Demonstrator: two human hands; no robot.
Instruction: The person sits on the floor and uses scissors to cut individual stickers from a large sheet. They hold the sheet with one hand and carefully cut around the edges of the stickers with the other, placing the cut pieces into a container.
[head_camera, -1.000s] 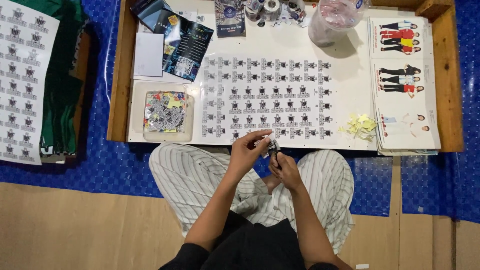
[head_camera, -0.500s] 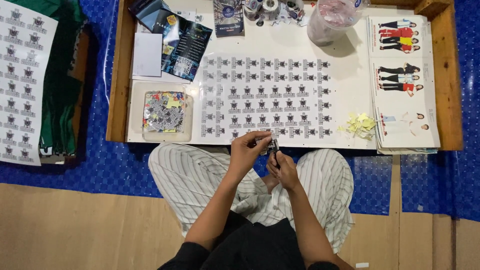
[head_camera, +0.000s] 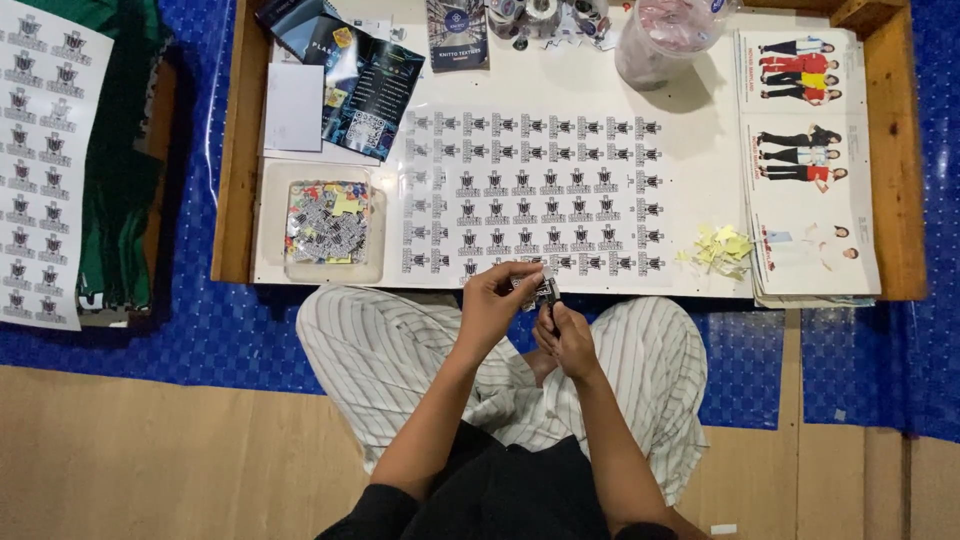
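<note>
My left hand (head_camera: 497, 300) and my right hand (head_camera: 567, 337) meet just below the near edge of a low wooden table (head_camera: 232, 190), above my lap in striped trousers. Both pinch one small black-and-white sticker piece (head_camera: 544, 290) between the fingertips. Directly beyond them lies a large white sticker sheet (head_camera: 535, 190) printed with rows of small dark emblems. A clear shallow tray (head_camera: 327, 222) of cut sticker pieces sits to the left of the sheet.
A heap of small yellow paper scraps (head_camera: 722, 250) lies at the sheet's right. Printed sheets with figures (head_camera: 805, 160) lie at far right, a clear plastic jar (head_camera: 665, 35) and dark leaflets (head_camera: 360, 85) at the back. Another emblem sheet (head_camera: 45, 160) rests on blue floor covering.
Both hands stay at the table's near edge with the small piece; only the fingers have shifted slightly.
</note>
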